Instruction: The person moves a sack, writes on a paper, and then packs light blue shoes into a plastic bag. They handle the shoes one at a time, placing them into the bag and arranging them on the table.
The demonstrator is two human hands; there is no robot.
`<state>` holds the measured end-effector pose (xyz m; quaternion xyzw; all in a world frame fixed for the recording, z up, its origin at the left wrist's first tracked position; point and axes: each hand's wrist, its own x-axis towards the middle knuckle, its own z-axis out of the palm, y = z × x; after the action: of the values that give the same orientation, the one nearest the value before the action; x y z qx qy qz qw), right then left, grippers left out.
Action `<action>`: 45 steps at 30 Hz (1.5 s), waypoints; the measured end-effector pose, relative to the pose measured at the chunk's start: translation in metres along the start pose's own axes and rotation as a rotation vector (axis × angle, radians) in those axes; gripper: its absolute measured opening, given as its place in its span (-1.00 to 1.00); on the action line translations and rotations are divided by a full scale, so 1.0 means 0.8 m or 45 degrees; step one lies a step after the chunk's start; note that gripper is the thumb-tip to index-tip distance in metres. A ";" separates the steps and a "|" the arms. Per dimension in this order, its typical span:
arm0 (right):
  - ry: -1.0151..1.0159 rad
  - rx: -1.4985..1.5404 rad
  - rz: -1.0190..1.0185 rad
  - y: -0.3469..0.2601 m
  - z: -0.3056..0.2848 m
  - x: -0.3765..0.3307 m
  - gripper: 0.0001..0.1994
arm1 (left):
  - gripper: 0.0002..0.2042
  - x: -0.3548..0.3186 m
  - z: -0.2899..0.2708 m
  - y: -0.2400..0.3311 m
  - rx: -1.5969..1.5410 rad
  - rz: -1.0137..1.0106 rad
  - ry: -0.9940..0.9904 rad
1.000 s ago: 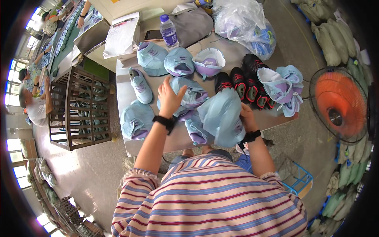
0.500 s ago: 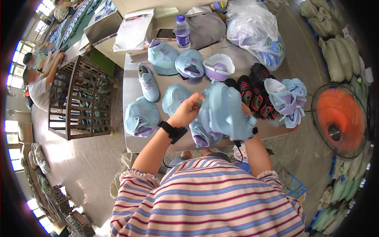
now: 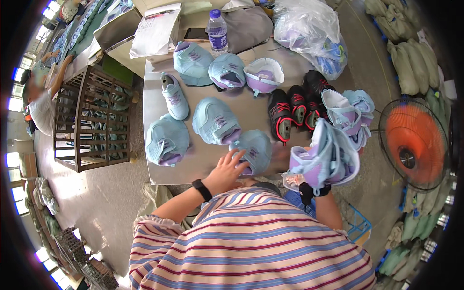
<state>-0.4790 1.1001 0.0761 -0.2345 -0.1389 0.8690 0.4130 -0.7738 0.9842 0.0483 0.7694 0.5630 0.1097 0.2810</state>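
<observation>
My left hand point(image 3: 225, 170) reaches over the table's near edge with its fingers spread, fingertips touching the near light blue shoe upper point(image 3: 256, 149). On the right, my right forearm point(image 3: 329, 210) leads up to a bundle of light blue and lilac shoe uppers point(image 3: 321, 162), held off the near right corner. The bundle hides the fingers of that hand. Another light blue upper point(image 3: 212, 118) lies just beyond my left hand, and one more point(image 3: 168, 140) sits at the left edge. A slim light blue shoe point(image 3: 176, 99) with a closed toe stands behind it.
Farther back are more blue uppers point(image 3: 193, 60), a bottle point(image 3: 217, 31), a phone point(image 3: 195, 34) and a plastic bag point(image 3: 309, 34). Black-and-red shoes point(image 3: 280, 113) and stacked uppers point(image 3: 340, 108) line the right side. An orange fan point(image 3: 415, 145) stands beyond; a slatted rack point(image 3: 92, 121) is left.
The upper bundle, earlier between both hands over the table, has moved right and toward me with my right hand. My left hand has let go of it and come down onto the near upper.
</observation>
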 end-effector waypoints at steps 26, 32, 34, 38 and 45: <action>-0.120 -0.075 0.283 0.102 -0.020 0.161 -0.64 | -0.30 0.015 -0.046 -0.006 -0.056 -0.590 0.925; -0.141 -0.118 0.394 0.133 -0.017 0.174 -0.65 | 0.00 0.018 -0.016 -0.029 -0.472 -0.872 0.892; -0.155 -0.129 0.427 0.140 -0.016 0.174 -0.66 | 0.00 0.017 0.004 -0.020 -0.487 -0.721 1.068; -0.148 -0.137 0.477 0.148 -0.015 0.162 -0.67 | -0.07 0.008 0.035 -0.025 -0.573 -0.518 0.975; -0.164 -0.132 0.493 0.160 -0.017 0.147 -0.68 | -0.38 0.016 0.020 -0.035 -0.922 -0.620 0.865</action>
<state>-0.6199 1.1135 -0.0259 -0.2217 -0.1619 0.9370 0.2161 -0.7843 0.9968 0.0176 0.3927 0.7099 0.4702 0.3475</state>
